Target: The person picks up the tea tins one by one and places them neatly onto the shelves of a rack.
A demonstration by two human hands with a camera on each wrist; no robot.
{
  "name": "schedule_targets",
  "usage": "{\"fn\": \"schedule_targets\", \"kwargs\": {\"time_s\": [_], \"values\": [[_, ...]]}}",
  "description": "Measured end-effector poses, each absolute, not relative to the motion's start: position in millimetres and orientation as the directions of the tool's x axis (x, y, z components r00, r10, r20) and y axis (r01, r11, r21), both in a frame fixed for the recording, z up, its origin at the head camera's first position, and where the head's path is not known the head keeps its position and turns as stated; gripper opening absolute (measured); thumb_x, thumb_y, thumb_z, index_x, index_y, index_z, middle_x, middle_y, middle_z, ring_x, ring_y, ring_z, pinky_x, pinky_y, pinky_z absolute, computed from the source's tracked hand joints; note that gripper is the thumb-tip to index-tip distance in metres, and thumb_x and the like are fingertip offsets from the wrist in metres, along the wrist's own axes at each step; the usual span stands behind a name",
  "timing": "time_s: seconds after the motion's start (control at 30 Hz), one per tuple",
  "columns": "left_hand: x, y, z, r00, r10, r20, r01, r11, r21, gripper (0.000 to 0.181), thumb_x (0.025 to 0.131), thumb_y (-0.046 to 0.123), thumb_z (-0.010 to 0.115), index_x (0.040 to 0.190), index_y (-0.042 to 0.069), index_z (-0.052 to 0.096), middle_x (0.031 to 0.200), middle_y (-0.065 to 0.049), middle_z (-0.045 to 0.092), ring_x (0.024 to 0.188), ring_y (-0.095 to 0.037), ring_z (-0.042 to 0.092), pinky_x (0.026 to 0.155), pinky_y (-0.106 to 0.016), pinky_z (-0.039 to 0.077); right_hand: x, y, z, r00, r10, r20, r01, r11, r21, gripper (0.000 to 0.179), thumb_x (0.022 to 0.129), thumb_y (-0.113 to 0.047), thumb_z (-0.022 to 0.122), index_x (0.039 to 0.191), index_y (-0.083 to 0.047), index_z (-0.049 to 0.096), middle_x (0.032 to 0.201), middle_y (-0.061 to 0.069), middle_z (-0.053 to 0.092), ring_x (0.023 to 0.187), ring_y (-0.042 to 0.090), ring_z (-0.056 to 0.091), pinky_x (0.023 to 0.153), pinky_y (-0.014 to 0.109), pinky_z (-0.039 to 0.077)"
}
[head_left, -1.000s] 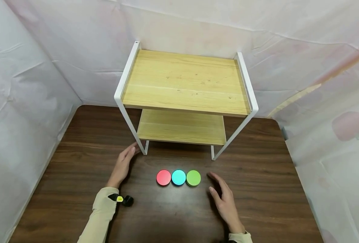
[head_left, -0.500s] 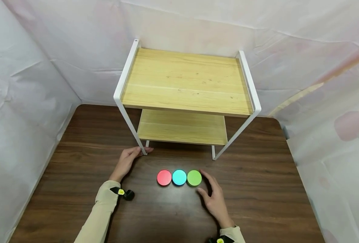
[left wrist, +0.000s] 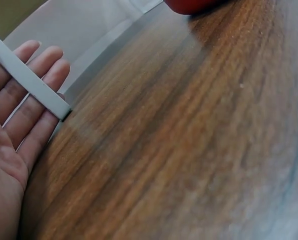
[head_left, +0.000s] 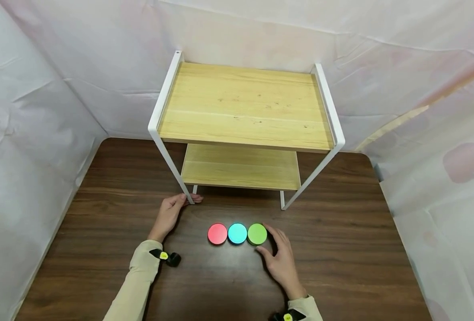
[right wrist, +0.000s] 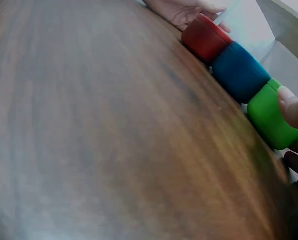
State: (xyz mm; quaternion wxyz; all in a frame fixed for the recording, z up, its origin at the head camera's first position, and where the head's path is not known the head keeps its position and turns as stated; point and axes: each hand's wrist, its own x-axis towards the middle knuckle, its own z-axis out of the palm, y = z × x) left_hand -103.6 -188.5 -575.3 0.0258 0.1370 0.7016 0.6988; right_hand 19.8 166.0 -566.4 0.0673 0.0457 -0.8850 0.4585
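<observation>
Three short round cylinders stand side by side in a row on the table: a red one [head_left: 217, 234], a blue one [head_left: 237, 233] and a green one [head_left: 257, 234]. My right hand [head_left: 282, 263] has its thumb and forefinger around the green cylinder's right side. The right wrist view shows the thumb [right wrist: 292, 107] against its near side. My left hand [head_left: 169, 215] is at the front left leg [head_left: 172, 167] of a shelf. Its thumb lies at the front of the leg, and its straight fingers [left wrist: 21, 117] pass behind it.
The two-tier shelf has a light wood top board [head_left: 245, 107], a lower board [head_left: 241, 167] and a white frame, behind the cylinders. The brown table [head_left: 353, 240] reaches to pale cloth walls [head_left: 32, 89] at the back and sides.
My right hand has moved left and closed in around the green cylinder. My left hand has slid right, its fingers now behind the shelf leg. The cylinders and shelf keep their places.
</observation>
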Motion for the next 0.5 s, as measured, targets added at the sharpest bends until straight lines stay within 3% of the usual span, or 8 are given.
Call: {"fn": "schedule_targets", "kwargs": {"time_s": [0.13,0.5], "values": [[-103.1,-187.3,-576.7,-0.961,0.22,0.171,0.17,-0.02,0.985,0.046,0.117,0.02,0.038,0.12,-0.011,0.072,0.118,-0.022,0.078,0.116,-0.01,0.074,0.103,-0.022,0.056,20.7,164.6,-567.1,-0.982,-0.01,0.19,-0.157,0.602,-0.783,0.068,0.084,-0.012,0.089,0.147,-0.022,0.063,0.14,0.002,0.068,0.132,0.025,0.06,0.11,0.044,0.042],[-101.9,-183.5,-573.4,-0.969,0.187,0.163,0.163,-0.021,0.986,0.047,0.117,0.023,0.039,0.121,-0.01,0.072,0.119,-0.033,0.073,0.113,-0.01,0.075,0.103,-0.023,0.056,20.4,166.0,-570.8,-0.965,-0.01,0.261,-0.215,0.599,-0.771,0.066,0.083,-0.009,0.09,0.143,-0.022,0.065,0.137,0.002,0.069,0.128,0.024,0.062,0.11,0.035,0.041]]}}
